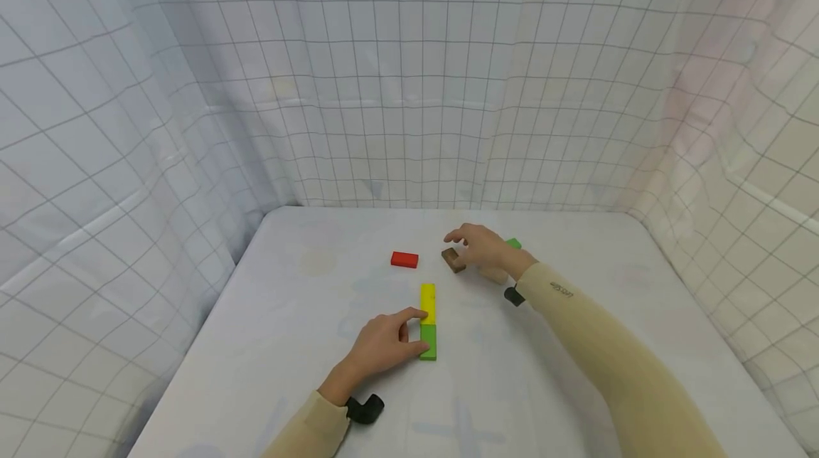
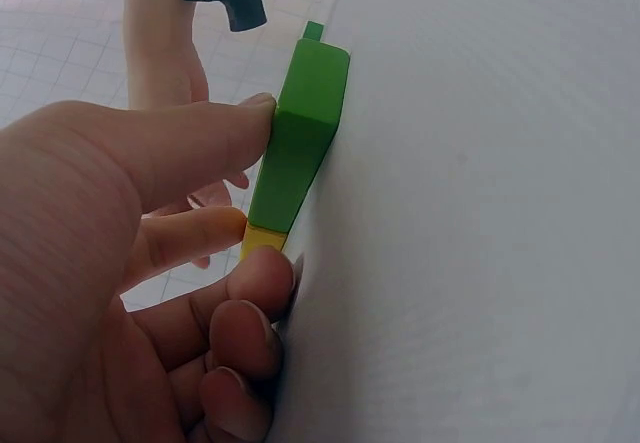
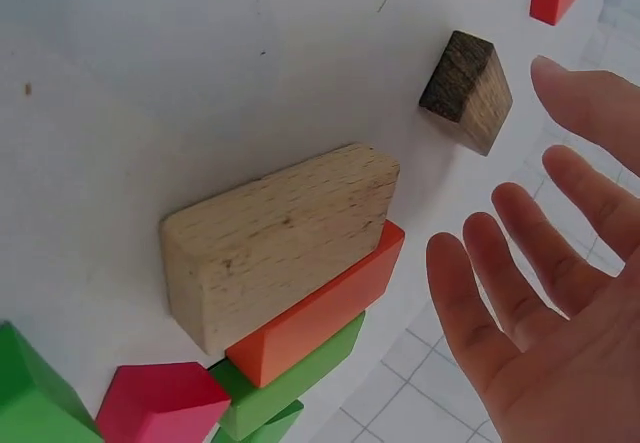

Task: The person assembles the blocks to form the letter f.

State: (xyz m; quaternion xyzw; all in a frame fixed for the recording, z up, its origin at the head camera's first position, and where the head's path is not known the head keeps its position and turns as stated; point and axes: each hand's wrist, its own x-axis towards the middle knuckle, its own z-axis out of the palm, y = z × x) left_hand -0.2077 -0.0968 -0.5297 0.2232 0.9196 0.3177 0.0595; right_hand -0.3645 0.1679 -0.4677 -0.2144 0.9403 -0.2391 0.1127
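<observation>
My left hand [image 1: 384, 343] lies on the table beside two blocks set end to end, a yellow one [image 1: 428, 294] and a green one [image 1: 431, 333]. Its thumb touches the green block and its index finger the yellow one, while the other fingers curl loosely in the left wrist view. Above the table at the back, my right hand [image 1: 484, 248] hovers with fingers spread and nothing in them. Nearest to it is a dark brown wooden block [image 3: 465, 88]. A larger pale wooden block [image 3: 285, 238] lies close by, partly hidden under the hand in the head view.
A red block [image 1: 404, 259] lies at the back, left of the brown one. Against the pale block sits an orange block [image 3: 320, 313], with green [image 3: 290, 373] and pink [image 3: 160, 403] blocks beyond. Gridded white curtains [image 1: 409, 88] surround the white table [image 1: 307, 287].
</observation>
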